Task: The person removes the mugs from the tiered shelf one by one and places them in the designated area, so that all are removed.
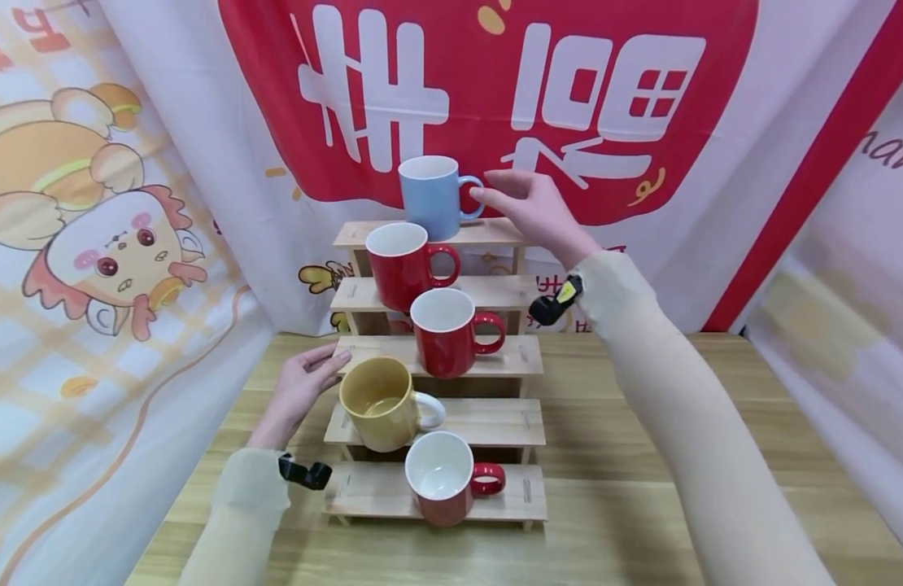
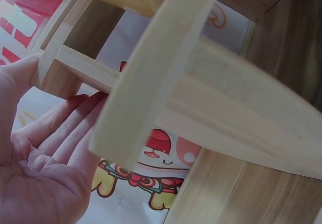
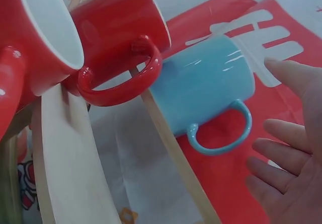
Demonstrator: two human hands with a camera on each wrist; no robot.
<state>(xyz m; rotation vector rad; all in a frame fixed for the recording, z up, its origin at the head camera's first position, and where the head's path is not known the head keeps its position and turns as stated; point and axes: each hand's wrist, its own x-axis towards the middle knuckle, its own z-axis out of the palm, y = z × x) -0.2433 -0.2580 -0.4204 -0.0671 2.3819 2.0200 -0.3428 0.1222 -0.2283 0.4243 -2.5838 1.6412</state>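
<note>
A stepped wooden display rack [image 1: 488, 419] carries mugs on its steps. On the top step stands a light blue mug [image 1: 425, 203], its handle turned right. My right hand [image 1: 539, 210] hovers beside that handle, fingers spread; the right wrist view shows a gap between the fingers and the mug [image 3: 206, 83]. My left hand [image 1: 294, 395] holds the left end of the middle step, thumb above and fingers beneath the wood, near a yellow mug [image 1: 381, 411] with a white handle. Two red mugs, one higher [image 1: 396, 268] and one lower [image 1: 444, 338], stand between the blue and yellow ones.
A red mug with a white inside [image 1: 444, 484] stands on the lowest step. The rack rests on a wood-grain table [image 1: 612, 472]. Behind it hangs a red and white printed cloth [image 1: 481, 73], and another patterned cloth [image 1: 129, 268] lines the left side.
</note>
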